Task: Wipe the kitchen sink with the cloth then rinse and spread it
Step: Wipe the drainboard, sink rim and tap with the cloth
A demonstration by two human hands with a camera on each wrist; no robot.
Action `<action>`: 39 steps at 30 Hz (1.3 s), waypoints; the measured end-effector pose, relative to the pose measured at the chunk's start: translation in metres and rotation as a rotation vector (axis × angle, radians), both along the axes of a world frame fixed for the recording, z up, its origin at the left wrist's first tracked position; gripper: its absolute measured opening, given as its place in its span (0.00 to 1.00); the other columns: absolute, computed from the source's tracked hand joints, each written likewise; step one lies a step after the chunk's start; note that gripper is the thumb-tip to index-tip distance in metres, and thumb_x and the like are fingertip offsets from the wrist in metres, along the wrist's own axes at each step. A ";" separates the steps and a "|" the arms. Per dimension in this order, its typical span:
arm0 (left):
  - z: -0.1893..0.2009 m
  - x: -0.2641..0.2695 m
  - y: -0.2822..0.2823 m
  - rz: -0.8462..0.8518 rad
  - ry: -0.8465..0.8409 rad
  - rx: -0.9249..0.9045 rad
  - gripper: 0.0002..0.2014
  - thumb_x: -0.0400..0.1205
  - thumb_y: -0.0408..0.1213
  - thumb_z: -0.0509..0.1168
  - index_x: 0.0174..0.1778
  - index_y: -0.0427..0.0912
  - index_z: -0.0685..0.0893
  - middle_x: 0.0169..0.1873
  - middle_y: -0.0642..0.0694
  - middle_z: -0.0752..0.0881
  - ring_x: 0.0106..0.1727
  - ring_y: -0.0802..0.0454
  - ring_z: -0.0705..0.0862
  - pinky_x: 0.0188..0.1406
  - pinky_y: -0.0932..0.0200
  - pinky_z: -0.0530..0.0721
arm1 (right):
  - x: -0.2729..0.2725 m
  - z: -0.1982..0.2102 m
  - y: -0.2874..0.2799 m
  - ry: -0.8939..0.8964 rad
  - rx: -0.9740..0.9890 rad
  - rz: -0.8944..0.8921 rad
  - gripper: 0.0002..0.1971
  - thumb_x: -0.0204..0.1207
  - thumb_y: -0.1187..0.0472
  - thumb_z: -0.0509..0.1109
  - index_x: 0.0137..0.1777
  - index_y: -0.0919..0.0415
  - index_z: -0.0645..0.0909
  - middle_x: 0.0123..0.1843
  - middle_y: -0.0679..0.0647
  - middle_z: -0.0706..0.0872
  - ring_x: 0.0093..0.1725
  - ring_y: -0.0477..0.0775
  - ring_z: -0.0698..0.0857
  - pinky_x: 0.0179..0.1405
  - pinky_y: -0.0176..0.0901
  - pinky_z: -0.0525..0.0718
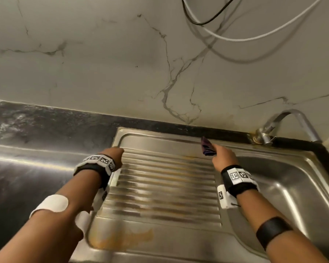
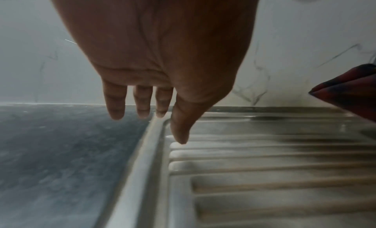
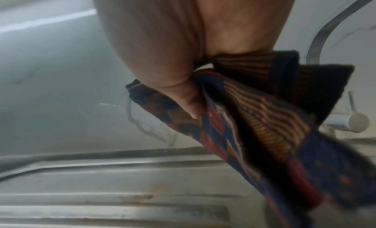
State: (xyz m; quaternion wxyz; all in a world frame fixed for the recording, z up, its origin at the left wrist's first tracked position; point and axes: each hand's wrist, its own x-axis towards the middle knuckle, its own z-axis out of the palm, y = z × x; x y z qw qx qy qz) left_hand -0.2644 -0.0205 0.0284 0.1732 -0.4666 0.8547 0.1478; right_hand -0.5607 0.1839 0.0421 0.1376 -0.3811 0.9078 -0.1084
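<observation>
A steel sink [image 1: 300,188] with a ribbed drainboard [image 1: 163,179] fills the lower middle of the head view. My right hand [image 1: 223,156] grips a folded dark patterned cloth [image 1: 207,149] above the far right part of the drainboard; in the right wrist view the cloth [image 3: 264,127] hangs from my curled fingers. My left hand [image 1: 115,152] hovers over the drainboard's far left corner, with fingers [image 2: 142,101] straight and empty above the sink rim [image 2: 142,159]. An edge of the cloth [image 2: 350,90] shows at the right of the left wrist view.
A curved tap [image 1: 285,126] stands at the sink's back right corner. Dark stone counter [image 1: 36,158] lies to the left. Orange-brown stains [image 1: 125,238] mark the drainboard's near edge. Cables [image 1: 217,29] hang on the marble wall behind.
</observation>
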 end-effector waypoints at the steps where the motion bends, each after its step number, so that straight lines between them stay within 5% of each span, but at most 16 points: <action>1: -0.001 0.006 -0.011 -0.012 -0.010 -0.009 0.22 0.80 0.38 0.62 0.72 0.44 0.75 0.69 0.39 0.77 0.69 0.40 0.78 0.68 0.51 0.77 | -0.005 -0.004 -0.006 0.014 0.025 -0.023 0.25 0.75 0.70 0.61 0.70 0.52 0.78 0.61 0.62 0.86 0.61 0.67 0.83 0.58 0.51 0.80; 6: -0.020 0.030 -0.039 -0.072 -0.199 0.080 0.37 0.70 0.37 0.76 0.74 0.40 0.70 0.76 0.36 0.68 0.72 0.39 0.76 0.71 0.50 0.76 | -0.016 -0.037 -0.037 -0.015 0.219 -0.113 0.21 0.77 0.67 0.62 0.70 0.58 0.78 0.65 0.64 0.84 0.64 0.67 0.82 0.63 0.51 0.79; 9: -0.025 0.039 -0.042 -0.119 -0.202 0.122 0.43 0.75 0.33 0.71 0.83 0.38 0.54 0.84 0.36 0.49 0.80 0.40 0.65 0.78 0.52 0.67 | -0.013 -0.063 -0.058 -0.059 0.308 -0.147 0.26 0.77 0.65 0.61 0.76 0.61 0.71 0.73 0.64 0.77 0.71 0.65 0.77 0.71 0.53 0.76; 12: -0.029 0.044 -0.042 -0.090 -0.189 0.145 0.40 0.81 0.32 0.63 0.84 0.39 0.45 0.84 0.39 0.49 0.82 0.40 0.60 0.79 0.50 0.65 | 0.004 -0.079 -0.088 -0.073 0.364 -0.201 0.30 0.78 0.62 0.62 0.81 0.62 0.62 0.81 0.65 0.63 0.78 0.67 0.66 0.77 0.61 0.68; 18: -0.035 0.036 -0.042 -0.158 -0.229 0.075 0.32 0.83 0.27 0.59 0.82 0.36 0.53 0.84 0.38 0.47 0.78 0.35 0.66 0.73 0.41 0.72 | 0.119 -0.080 -0.184 -0.054 0.351 0.323 0.28 0.77 0.63 0.64 0.78 0.62 0.66 0.79 0.65 0.63 0.77 0.69 0.66 0.71 0.69 0.71; 22: -0.035 0.035 -0.043 -0.158 -0.239 0.090 0.30 0.86 0.32 0.54 0.83 0.39 0.51 0.84 0.39 0.45 0.80 0.36 0.63 0.75 0.41 0.70 | 0.200 -0.075 -0.215 -0.081 0.407 0.653 0.36 0.78 0.65 0.66 0.84 0.58 0.53 0.86 0.59 0.48 0.83 0.65 0.52 0.77 0.71 0.60; 25: -0.036 0.035 -0.044 -0.163 -0.242 0.082 0.31 0.85 0.30 0.55 0.83 0.38 0.51 0.84 0.39 0.43 0.82 0.36 0.59 0.77 0.41 0.67 | 0.192 -0.077 -0.194 -0.064 0.384 0.706 0.38 0.78 0.70 0.64 0.84 0.55 0.50 0.87 0.54 0.44 0.85 0.61 0.47 0.81 0.68 0.52; 30: -0.040 0.033 -0.043 -0.136 -0.265 0.091 0.36 0.82 0.27 0.60 0.84 0.36 0.47 0.84 0.38 0.42 0.83 0.34 0.56 0.78 0.39 0.66 | 0.121 -0.075 -0.122 -0.098 0.317 0.530 0.38 0.77 0.75 0.58 0.85 0.52 0.52 0.87 0.51 0.45 0.85 0.57 0.49 0.82 0.63 0.49; 35: -0.044 0.035 -0.041 -0.164 -0.279 0.050 0.43 0.77 0.29 0.69 0.83 0.35 0.49 0.84 0.37 0.45 0.81 0.34 0.60 0.76 0.39 0.69 | 0.041 -0.071 -0.049 -0.060 0.383 0.211 0.33 0.79 0.71 0.56 0.84 0.53 0.57 0.87 0.51 0.50 0.84 0.57 0.56 0.81 0.56 0.59; 39: -0.047 0.034 -0.041 -0.167 -0.264 0.043 0.42 0.77 0.25 0.67 0.83 0.34 0.49 0.84 0.35 0.45 0.82 0.33 0.58 0.76 0.39 0.69 | -0.003 -0.063 -0.016 0.036 0.416 -0.021 0.28 0.79 0.67 0.57 0.80 0.54 0.66 0.83 0.55 0.64 0.77 0.62 0.70 0.76 0.52 0.69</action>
